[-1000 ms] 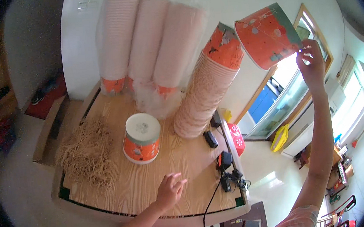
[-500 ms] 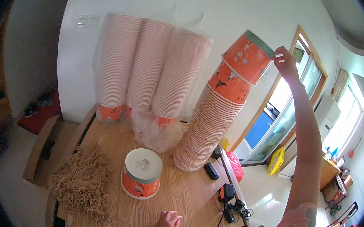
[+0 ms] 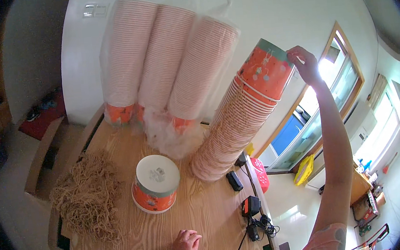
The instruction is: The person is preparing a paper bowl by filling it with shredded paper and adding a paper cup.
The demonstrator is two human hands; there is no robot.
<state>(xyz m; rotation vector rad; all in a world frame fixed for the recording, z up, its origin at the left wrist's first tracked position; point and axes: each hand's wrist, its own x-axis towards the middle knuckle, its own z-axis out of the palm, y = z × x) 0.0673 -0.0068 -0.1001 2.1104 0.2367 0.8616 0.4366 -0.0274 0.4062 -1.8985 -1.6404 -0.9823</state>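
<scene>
A tall leaning stack of upside-down paper buckets point(image 3: 229, 127) rises from the table, with strands of string along its side. My right hand point(image 3: 303, 62) is raised at its top, fingers pinching the green base edge of the uppermost orange paper bucket point(image 3: 264, 68), which is nested over the others. Low on the near side of the table is my left hand point(image 3: 186, 245), its fingers curled together with nothing visible in them. Beyond that hand, a single orange bucket point(image 3: 155, 201) sits upside down, white base up. A tangled heap of brown string point(image 3: 89, 198) lies left of it.
Three plastic-wrapped stacks of buckets point(image 3: 167, 56) lean by the wall, with crumpled clear plastic point(image 3: 169, 135) at their foot. Black power adapters point(image 3: 250, 206) and cables lie along the table's right edge. An open cardboard box point(image 3: 44, 154) stands at the left.
The top bucket has slid down over the stack, and my right hand has moved left with it. My left hand stays nearly where it was. The view has shifted slightly.
</scene>
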